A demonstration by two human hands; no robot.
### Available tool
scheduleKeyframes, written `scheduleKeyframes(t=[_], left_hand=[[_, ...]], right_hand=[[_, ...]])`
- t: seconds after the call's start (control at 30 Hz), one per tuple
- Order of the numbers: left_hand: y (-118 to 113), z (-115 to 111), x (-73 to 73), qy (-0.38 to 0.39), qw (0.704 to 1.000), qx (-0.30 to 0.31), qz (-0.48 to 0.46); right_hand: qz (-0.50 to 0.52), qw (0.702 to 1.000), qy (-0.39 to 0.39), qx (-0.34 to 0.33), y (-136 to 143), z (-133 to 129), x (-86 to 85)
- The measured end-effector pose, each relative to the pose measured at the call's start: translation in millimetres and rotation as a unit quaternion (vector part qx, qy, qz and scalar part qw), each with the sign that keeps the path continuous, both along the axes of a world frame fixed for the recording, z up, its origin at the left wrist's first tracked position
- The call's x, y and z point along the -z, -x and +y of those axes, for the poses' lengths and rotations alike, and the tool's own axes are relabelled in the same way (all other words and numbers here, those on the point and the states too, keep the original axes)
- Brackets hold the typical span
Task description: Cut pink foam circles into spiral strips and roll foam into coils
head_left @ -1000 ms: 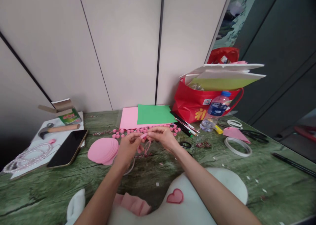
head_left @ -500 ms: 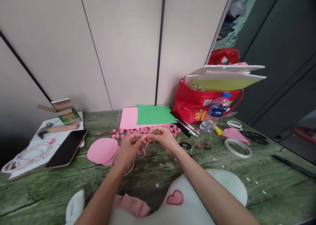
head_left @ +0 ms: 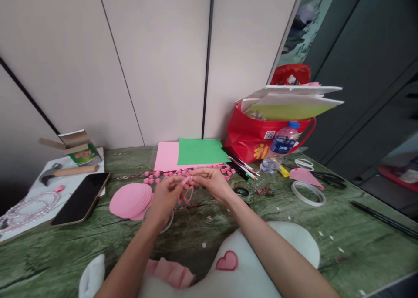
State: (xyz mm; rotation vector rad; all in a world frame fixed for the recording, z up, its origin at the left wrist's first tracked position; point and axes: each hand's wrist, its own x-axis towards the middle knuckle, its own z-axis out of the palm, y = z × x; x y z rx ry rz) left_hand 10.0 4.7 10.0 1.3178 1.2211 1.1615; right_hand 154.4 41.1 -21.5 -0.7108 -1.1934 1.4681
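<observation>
Both hands meet over the middle of the table, pinching a narrow pink paper strip [head_left: 187, 180] between their fingertips. My left hand [head_left: 167, 198] is closed on its left end, and my right hand [head_left: 212, 183] is closed on the other end. Part of the strip curls down in a loop below the fingers. Behind the hands lie rows of small pink balls [head_left: 156, 174]. A stack of pink paper circles [head_left: 130, 200] sits left of my left hand, and a roll of tape [head_left: 170, 221] is partly hidden under that wrist.
A phone [head_left: 81, 200], hammer [head_left: 75, 171] and bead strings [head_left: 29, 208] lie at left. Pink and green paper [head_left: 199, 151] is at the back. At right stand a red bag [head_left: 241, 134] and water bottle [head_left: 281, 147], near a tape roll [head_left: 308, 198]. A white plush [head_left: 287, 241] lies in front.
The strip's hanging part shows more clearly as a loop between the hands. Both hands stay together on it, and the whole view has shifted slightly.
</observation>
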Motion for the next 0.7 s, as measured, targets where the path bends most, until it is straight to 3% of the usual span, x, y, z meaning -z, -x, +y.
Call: scheduleKeyframes(t=[0.2, 0.53, 0.7], left_hand=[[-4.3, -3.1, -4.1, 0.015, 1.0, 0.011, -0.003], [-4.0, -3.0, -4.3, 0.018, 1.0, -0.006, 0.005], [-1.8, -1.1, -2.9, 0.004, 1.0, -0.011, -0.001]], right_hand=[[-0.003, 1.0, 0.014, 0.01, -0.2, -2.1, -2.6], [-0.018, 0.999, -0.024, 0.028, 0.4, -3.1, -1.6], [-0.007, 1.0, -0.026, 0.009, 0.2, -1.3, 0.9]])
